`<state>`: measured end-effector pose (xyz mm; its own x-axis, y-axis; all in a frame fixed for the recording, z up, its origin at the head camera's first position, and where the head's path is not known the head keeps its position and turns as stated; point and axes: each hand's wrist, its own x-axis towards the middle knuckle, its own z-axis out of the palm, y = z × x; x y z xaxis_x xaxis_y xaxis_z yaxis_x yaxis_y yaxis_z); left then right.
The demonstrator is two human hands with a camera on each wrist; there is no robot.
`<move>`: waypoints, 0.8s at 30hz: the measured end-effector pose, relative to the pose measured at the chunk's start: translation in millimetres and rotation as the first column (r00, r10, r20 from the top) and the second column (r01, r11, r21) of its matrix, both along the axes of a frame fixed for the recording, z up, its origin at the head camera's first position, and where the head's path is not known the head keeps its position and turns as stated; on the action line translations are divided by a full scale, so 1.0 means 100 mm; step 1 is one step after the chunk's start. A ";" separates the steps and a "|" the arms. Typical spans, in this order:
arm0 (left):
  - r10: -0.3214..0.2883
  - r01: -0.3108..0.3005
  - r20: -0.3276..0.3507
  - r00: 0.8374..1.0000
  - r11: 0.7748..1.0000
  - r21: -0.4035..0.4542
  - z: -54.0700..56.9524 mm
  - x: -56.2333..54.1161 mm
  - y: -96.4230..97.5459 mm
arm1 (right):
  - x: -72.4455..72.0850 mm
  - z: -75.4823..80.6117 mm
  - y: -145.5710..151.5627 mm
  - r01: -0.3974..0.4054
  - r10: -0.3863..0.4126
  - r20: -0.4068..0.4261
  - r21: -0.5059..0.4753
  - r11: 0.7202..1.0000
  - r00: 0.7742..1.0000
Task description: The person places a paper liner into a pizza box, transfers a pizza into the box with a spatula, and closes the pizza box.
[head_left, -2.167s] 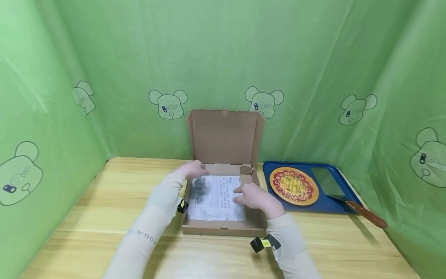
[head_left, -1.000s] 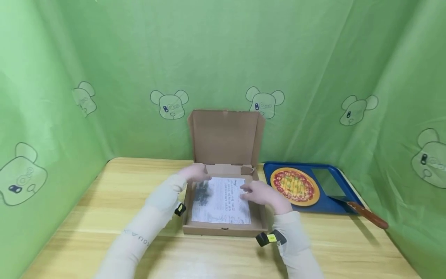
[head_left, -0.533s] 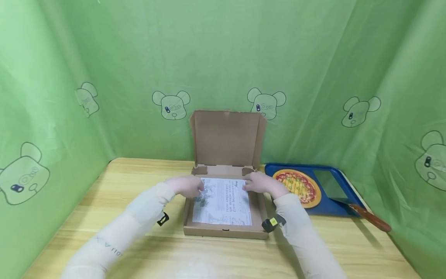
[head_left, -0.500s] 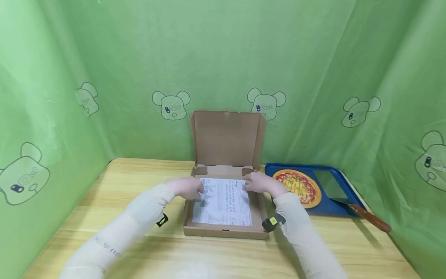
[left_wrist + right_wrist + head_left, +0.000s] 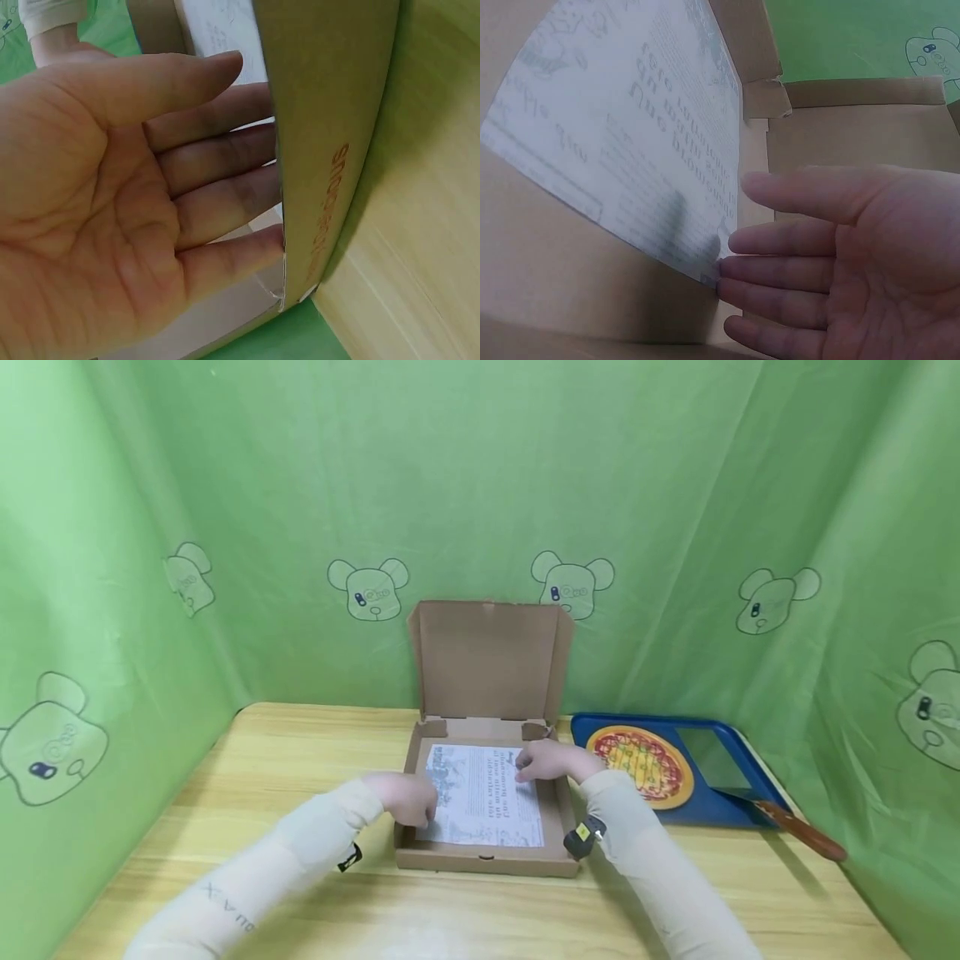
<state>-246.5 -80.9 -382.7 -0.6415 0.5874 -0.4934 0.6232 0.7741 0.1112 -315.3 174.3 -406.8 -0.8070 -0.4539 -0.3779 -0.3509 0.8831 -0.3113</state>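
Note:
A brown cardboard pizza box [image 5: 491, 664] stands with its lid raised. Flat on its floor lies a white printed sheet of paper [image 5: 480, 797]. My left hand [image 5: 407, 797] is at the box's left side, over the paper's near left part; in the left wrist view its fingers [image 5: 225, 199] extend loosely past the side wall, with nothing in the palm. Over the far right corner of the paper is my right hand [image 5: 549, 760]; the right wrist view shows its fingers [image 5: 780, 270] extended, tips at the paper's edge. Whether they press on it I cannot tell.
Right of the box a blue tray [image 5: 705, 814] holds a round pizza [image 5: 641, 767]. A pizza server [image 5: 708, 756] lies across the tray, its wooden handle [image 5: 806, 837] projecting over the near edge. Green curtains [image 5: 480, 485] surround the wooden table [image 5: 322, 735].
The paper has shifted slightly right and nearer inside the box. My left hand has moved from the box's far left corner nearer along the paper's left side. My right hand has shifted slightly farther back.

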 end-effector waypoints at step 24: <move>0.081 -0.091 0.049 0.995 0.962 0.259 0.03 0.08 -0.18 | 0.16 0.14 0.19 -0.020 0.007 -0.092 -0.143 0.990 0.996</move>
<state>-238.8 -99.2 -379.6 -0.6794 0.6421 -0.3552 0.5468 0.7658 0.3386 -298.9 193.1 -392.6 -0.8285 -0.5089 -0.2336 -0.3948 0.8267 -0.4009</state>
